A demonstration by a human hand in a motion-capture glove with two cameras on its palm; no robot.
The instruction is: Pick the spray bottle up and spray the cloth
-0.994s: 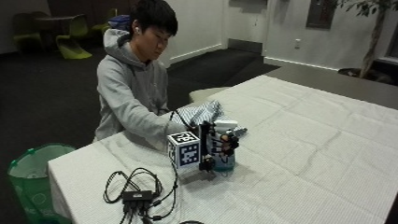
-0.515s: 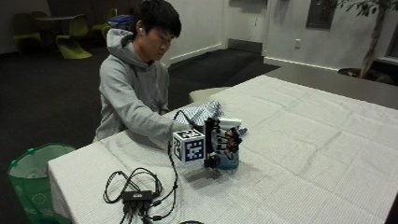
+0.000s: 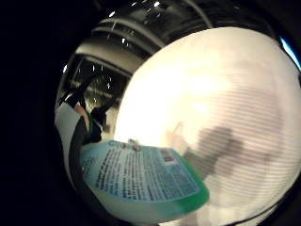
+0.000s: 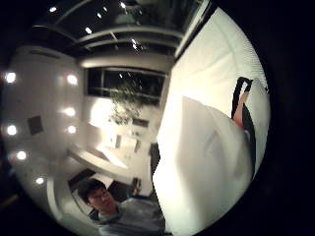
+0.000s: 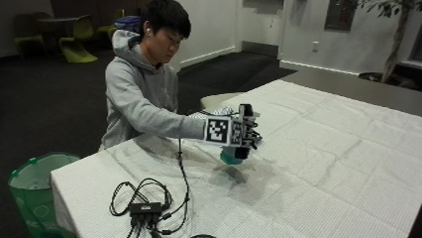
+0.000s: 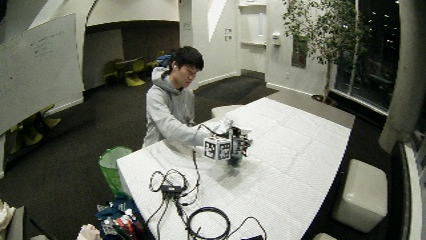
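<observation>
**Spray bottle lifted off counter in gloved right hand**

Spray bottle (image 5: 231, 156): teal-green base visible below the hand in the outside view, clear of the counter (image 5: 342, 163), shadow on the white covering directly beneath. Upper part of bottle hidden behind hand and glove rig. In the little finger side palm view, bottle (image 3: 146, 181) close to the palm: pale translucent body, light blue label with dense small print and a barcode, green band at the base end. In the thumb side palm view, seen as a broad white surface (image 4: 202, 167), no label on that side.

Nozzle and trigger not discernible in any view. Cloth not identifiable with certainty; left unrecorded.

Right hand (image 5: 245, 133): raised above the counter, near the counter edge closest to the person, forearm reaching forward from a grey sleeve. Fingers (image 5: 254, 139) curled round the bottle, gripping it near upright. One fingertip under a black strap visible against the bottle in the thumb side view.

Wide outside view: same pose, hand (image 6: 236, 145) over the counter, bottle (image 6: 234, 160) beneath it.
</observation>
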